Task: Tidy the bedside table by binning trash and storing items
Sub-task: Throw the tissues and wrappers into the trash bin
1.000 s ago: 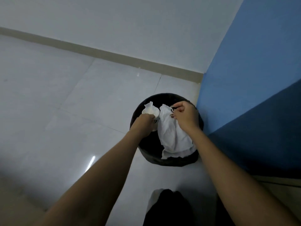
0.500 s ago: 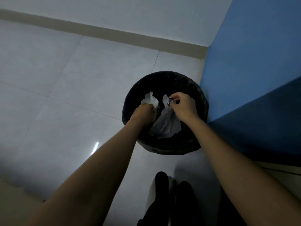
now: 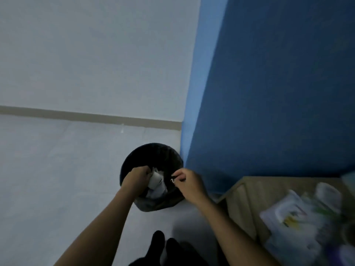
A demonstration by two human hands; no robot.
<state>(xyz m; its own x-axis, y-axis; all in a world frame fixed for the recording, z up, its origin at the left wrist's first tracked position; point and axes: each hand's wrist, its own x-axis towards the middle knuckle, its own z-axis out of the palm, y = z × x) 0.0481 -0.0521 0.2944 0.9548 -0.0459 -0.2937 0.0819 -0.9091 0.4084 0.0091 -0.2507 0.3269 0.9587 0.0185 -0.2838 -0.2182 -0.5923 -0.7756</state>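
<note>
Over the black bin (image 3: 151,156), the left hand (image 3: 136,178) is squeezing white paper (image 3: 156,181); the right hand (image 3: 189,182), beside it, is pinching something tiny, maybe a clip (image 3: 172,180).

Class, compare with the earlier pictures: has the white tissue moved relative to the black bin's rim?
Yes. The white tissue earlier draped over the black bin rim; now it sits lower, inside the rim, beside the left hand.

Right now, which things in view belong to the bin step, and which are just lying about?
In play:
- left hand, over the black bin, closed on white crumpled paper
- right hand, pinching a small dark item with a metal ring at the bin's rim

Lying about:
- white wipes packet on the wooden bedside table; other items there are too blurred to name
</note>
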